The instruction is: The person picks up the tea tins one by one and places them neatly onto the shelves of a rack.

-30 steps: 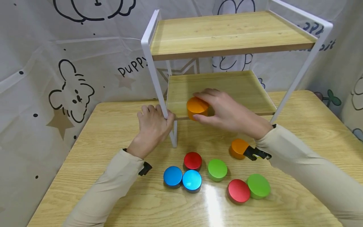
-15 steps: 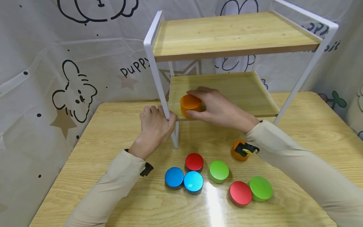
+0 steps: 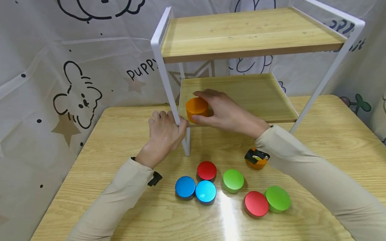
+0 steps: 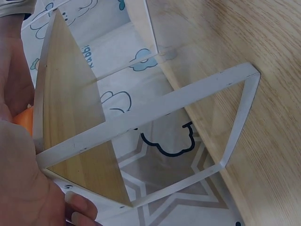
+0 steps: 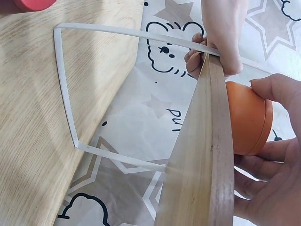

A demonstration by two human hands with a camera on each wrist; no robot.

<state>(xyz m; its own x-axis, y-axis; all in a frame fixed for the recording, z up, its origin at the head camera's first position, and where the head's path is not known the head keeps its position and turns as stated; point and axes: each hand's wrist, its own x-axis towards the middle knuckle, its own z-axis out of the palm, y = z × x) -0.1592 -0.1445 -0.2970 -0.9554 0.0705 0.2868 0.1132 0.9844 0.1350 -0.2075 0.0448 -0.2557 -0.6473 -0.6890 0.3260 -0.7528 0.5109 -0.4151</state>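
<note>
My right hand [image 3: 224,112] holds an orange round tin [image 3: 194,108], thumb on the near side and fingers behind it. In the right wrist view the orange tin [image 5: 247,117] stands against the lower shelf board [image 5: 218,141], and a lid seam shows on it. At the lower board's left front corner, my left hand [image 3: 165,134] grips the white post [image 3: 164,77] of the two-tier shelf rack. Its curled fingers show round that corner in the right wrist view. A second orange tin [image 3: 256,164] on the table is partly hidden by the right wrist's strap.
In front of the rack lie two blue tins [image 3: 185,187], two red tins [image 3: 206,170] and two green tins [image 3: 233,180] on the wooden table [image 3: 120,140]. Above the lower board is the upper board [image 3: 250,33]. Behind hangs a printed cloth [image 3: 114,83].
My right hand has moved left along the lower board with the orange tin, closer to the left post. The left hand keeps its grip there.
</note>
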